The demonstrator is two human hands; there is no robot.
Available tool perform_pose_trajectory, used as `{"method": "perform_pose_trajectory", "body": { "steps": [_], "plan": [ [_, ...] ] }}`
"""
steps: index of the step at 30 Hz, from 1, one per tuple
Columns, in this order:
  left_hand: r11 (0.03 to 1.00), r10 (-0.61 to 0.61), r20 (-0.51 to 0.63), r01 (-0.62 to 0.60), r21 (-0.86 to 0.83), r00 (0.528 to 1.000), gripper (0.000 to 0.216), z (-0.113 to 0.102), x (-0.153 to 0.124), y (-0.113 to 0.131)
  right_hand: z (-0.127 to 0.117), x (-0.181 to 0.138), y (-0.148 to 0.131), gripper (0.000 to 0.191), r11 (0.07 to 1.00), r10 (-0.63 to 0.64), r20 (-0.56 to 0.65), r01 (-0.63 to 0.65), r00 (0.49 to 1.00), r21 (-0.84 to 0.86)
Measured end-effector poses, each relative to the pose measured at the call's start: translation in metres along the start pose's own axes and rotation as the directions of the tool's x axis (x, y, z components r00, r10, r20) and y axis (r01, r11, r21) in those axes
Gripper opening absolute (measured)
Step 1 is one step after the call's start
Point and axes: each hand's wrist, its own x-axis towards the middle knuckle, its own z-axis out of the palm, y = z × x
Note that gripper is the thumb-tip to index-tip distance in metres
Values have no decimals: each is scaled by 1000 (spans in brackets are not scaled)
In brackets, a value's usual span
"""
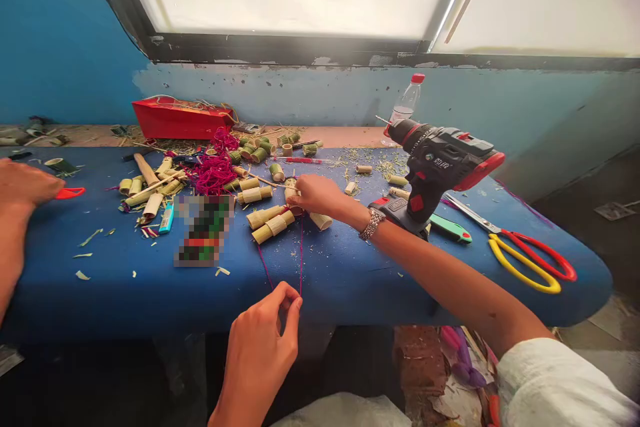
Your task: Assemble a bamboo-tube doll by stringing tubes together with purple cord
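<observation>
My left hand point(265, 347) is in front of the table edge, thumb and forefinger pinched on a thin purple string point(301, 247). Two strands of it run from the fingertips up to the bamboo pieces on the table. My right hand point(320, 198) reaches across to the middle of the table, its fingers closed on a bamboo piece point(290, 188) that they partly hide. Close to it lie cut bamboo tubes point(273, 227), some joined in pairs, and another bamboo tube point(321, 221) under the wrist.
At the right stand a cordless drill point(430, 167), a green-handled cutter point(450, 228) and large scissors point(530, 260). Purple string point(215, 170), a hammer point(145, 169), a red box point(180, 119) and a bottle point(407, 103) lie behind. Another person's hand point(30, 187) holds something red at left.
</observation>
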Motion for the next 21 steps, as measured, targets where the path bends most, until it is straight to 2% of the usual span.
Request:
{"method": "perform_pose_trajectory", "body": {
  "steps": [5,8,13,21],
  "plan": [
    [992,-5,5,5,-125,1000,23,5,4,-5,2,-7,5,31,1000,0,-15,0,1000,4],
    [989,13,-2,-13,-149,1000,23,8,5,-5,7,-28,16,41,999,52,-52,-51,997,16],
    [982,104,-62,-112,-153,993,21,15,7,-7,21,-62,29,41,988,155,-47,-154,987,33],
    [939,269,-203,-303,-163,942,20,17,18,-6,9,-55,33,27,977,206,-3,-205,979,63]
  ]
}}
